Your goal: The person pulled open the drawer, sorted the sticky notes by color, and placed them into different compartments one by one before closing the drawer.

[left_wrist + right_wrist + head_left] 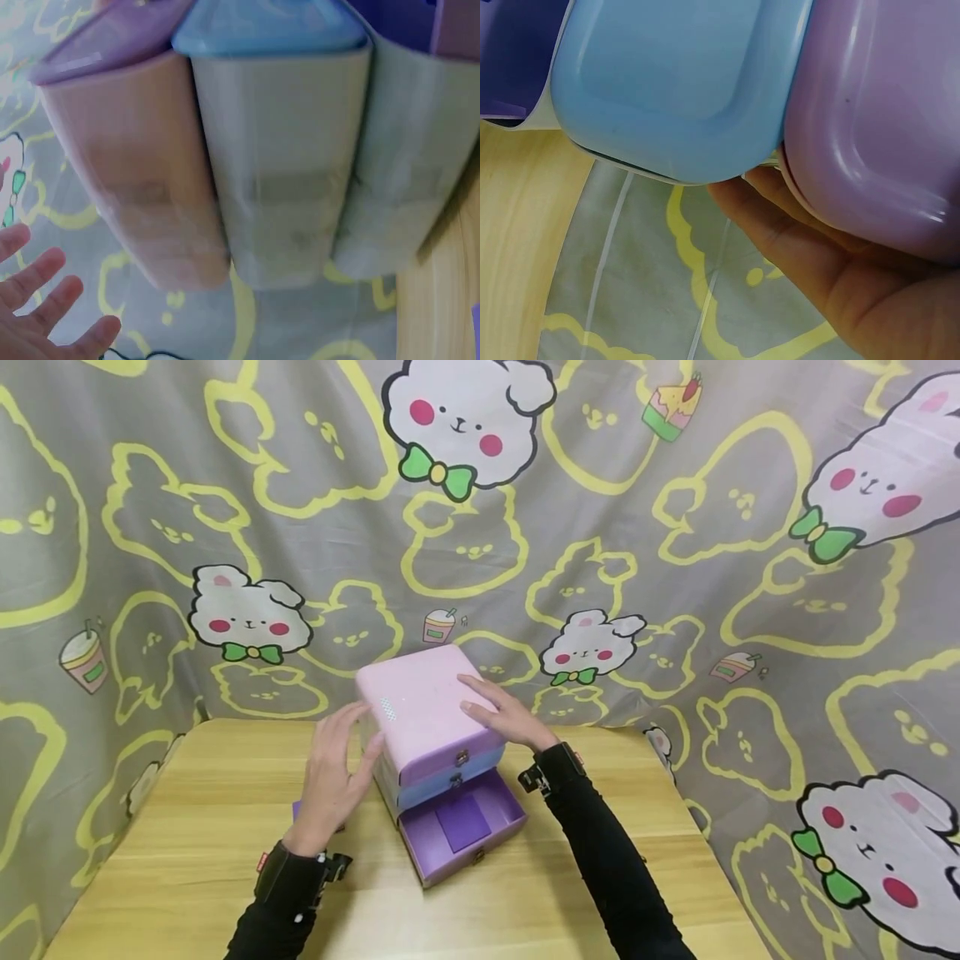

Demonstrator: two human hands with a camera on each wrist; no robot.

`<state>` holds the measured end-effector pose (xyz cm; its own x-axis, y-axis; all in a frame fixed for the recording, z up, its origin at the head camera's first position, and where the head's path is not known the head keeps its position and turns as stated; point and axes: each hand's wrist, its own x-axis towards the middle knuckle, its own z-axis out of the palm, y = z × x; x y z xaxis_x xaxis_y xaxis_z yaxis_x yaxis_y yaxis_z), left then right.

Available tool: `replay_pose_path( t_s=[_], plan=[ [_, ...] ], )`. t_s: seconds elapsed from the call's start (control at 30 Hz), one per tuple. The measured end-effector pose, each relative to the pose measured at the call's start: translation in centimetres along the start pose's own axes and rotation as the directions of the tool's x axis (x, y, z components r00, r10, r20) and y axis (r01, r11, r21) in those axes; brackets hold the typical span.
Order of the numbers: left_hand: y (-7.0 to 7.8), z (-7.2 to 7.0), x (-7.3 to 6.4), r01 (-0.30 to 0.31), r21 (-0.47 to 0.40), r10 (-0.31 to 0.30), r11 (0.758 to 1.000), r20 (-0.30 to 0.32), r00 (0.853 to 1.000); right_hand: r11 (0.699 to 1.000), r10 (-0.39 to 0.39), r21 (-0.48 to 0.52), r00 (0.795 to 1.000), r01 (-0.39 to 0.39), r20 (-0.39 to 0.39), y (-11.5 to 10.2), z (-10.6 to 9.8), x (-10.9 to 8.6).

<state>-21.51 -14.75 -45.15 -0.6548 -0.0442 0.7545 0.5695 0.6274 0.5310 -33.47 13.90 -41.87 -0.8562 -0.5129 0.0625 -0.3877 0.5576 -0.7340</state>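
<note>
A small three-tier drawer box (420, 697) stands on the table, pink on top. Its blue middle drawer (675, 82) is closed, while the purple bottom drawer (450, 860) is pulled out. Inside that drawer lies a flat purple piece (462, 823). My right hand (510, 714) touches the right side of the top tier, fingers extended over its edge; in the right wrist view its fingertips reach the seam beside the blue drawer. On the other side, my left hand (333, 777) is raised near the top's left edge. Its fingers (56, 292) are spread and apart from the box in the left wrist view.
A purple object (297, 810) lies on the wooden table (225, 793), mostly hidden behind my left wrist. A grey curtain (480, 560) with cartoon animals surrounds the table at the back and sides, close behind the box.
</note>
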Motion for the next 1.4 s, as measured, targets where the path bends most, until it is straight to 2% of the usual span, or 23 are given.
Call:
replay_pose_path(
  t_s=[0.33, 0.57, 0.7, 0.83, 1.07, 1.17, 1.33, 1.4],
  plan=[
    [-2.4, -1.7, -0.7, 0.139, 0.073, -0.142, 0.988, 0.031, 0.989, 1.000, 0.002, 0.003, 1.000, -0.002, 0.006, -0.2, 0.1, -0.1],
    [-3.4, -2.3, -1.1, 0.216, 0.131, -0.232, 0.968, 0.123, 0.965, 1.000, 0.000, 0.001, 1.000, 0.000, -0.005, 0.0, 0.1, -0.1],
    [-4.0, -2.6, -1.7, 0.232, 0.179, -0.265, 0.956, 0.189, 0.946, 1.000, 0.006, 0.003, 1.000, -0.006, -0.004, -0.2, 0.1, -0.2],
    [-4.7, -2.9, -2.3, 0.220, 0.239, -0.277, 0.946, 0.239, 0.931, 1.000, 0.005, 0.005, 1.000, -0.005, -0.004, -0.2, 0.1, -0.2],
    [-5.7, -3.2, -2.9, 0.212, 0.272, -0.289, 0.939, 0.283, 0.915, 1.000, 0.009, -0.016, 1.000, -0.009, 0.004, 0.0, 0.1, -0.1],
    [-6.0, -3.3, -3.1, 0.220, 0.297, -0.314, 0.929, 0.324, 0.892, 1.000, 0.005, -0.011, 1.000, -0.005, 0.003, 0.0, 0.1, -0.1],
    [-6.6, -3.5, -3.8, 0.193, 0.370, -0.351, 0.909, 0.427, 0.833, 1.000, 0.004, -0.004, 1.000, -0.004, 0.004, 0.0, 0.1, -0.2],
    [-6.8, -3.5, -4.2, 0.170, 0.399, -0.356, 0.901, 0.457, 0.815, 1.000, 0.000, 0.000, 1.000, 0.000, 0.005, 0.1, 0.1, -0.2]
  ],
)
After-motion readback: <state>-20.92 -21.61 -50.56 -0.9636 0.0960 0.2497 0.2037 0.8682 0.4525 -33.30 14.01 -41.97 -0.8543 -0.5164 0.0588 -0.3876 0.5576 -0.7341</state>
